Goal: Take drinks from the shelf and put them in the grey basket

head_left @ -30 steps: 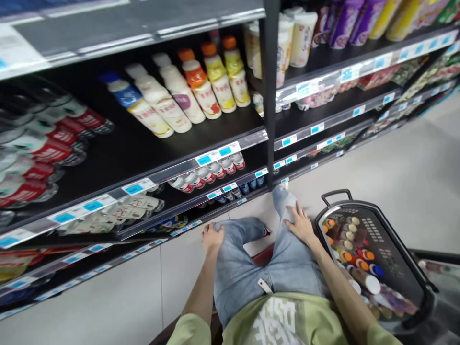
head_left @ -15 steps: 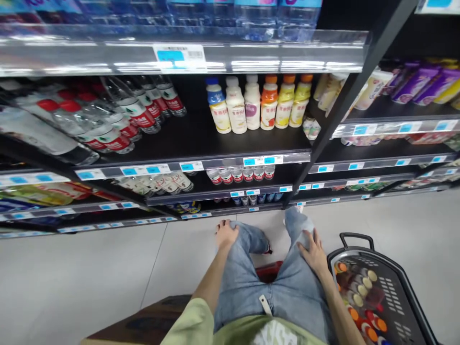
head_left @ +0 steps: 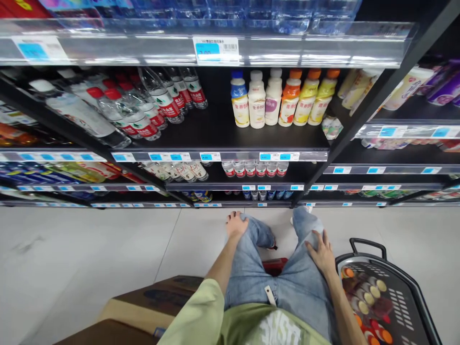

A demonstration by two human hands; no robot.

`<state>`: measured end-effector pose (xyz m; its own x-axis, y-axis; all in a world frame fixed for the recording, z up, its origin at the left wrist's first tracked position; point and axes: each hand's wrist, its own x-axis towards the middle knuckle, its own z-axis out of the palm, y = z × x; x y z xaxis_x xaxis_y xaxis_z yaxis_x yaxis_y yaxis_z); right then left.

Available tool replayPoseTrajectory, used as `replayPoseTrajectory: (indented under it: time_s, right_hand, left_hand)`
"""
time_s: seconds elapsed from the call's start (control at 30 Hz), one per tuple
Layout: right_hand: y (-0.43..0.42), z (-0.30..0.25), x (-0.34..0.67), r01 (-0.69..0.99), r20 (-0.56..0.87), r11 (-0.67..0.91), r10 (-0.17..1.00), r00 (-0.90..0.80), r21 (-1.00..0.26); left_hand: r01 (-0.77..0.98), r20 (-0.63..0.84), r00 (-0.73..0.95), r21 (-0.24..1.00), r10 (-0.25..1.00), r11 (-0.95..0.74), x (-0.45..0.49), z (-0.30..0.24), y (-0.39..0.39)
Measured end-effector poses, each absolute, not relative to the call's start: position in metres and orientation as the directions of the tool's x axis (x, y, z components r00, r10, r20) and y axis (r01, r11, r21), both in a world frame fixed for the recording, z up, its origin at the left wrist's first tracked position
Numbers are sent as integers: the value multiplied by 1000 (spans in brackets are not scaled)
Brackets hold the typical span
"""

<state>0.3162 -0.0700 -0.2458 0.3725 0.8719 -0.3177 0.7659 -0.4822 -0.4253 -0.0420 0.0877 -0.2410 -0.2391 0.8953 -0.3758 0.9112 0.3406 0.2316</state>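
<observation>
Left grip (head_left: 237,225): loosely apart, resting on the jeans (head_left: 247,282), left knee
Right grip (head_left: 322,253): spread apart on the jeans, right knee
Basket (head_left: 411,302): just right of the right grip
Drink bottles (head_left: 272,103): upright on the shelf (head_left: 215,139) ahead of both grips

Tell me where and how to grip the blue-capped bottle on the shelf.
The blue-capped bottle is probably best gripped around its body below the cap, from the front left: it stands upright at the row's left end, with a gap on that side, while a white-capped bottle stands close on its right.
</observation>
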Motion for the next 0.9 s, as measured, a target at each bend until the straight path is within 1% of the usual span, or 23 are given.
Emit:
replayPoseTrajectory:
  time_s: [0.2, 0.47, 0.77, 0.9]
  right_hand:
    - [-72, -249, 316, 780, -258, -446, 894, 366, -440]
    - [-71, -245, 315, 775, -300, -473, 878, 374, -419]
    - [-68, -253, 313, 764, -266, -465, 885, 383, -446]
    - [-67, -254, 312, 773, -269, -467, 883, 385, -428]
  left_hand:
    - [912, -376, -237, 230, 896, 338, -43, -245, 87]
    - [913, -378, -241, 223, 894, 341, -44, -248, 88]
    - [914, -376, -233, 232, 897, 334, -46, -248, 91]
    - [914, -378, -233, 229, 896, 335, -46, -246, 92]
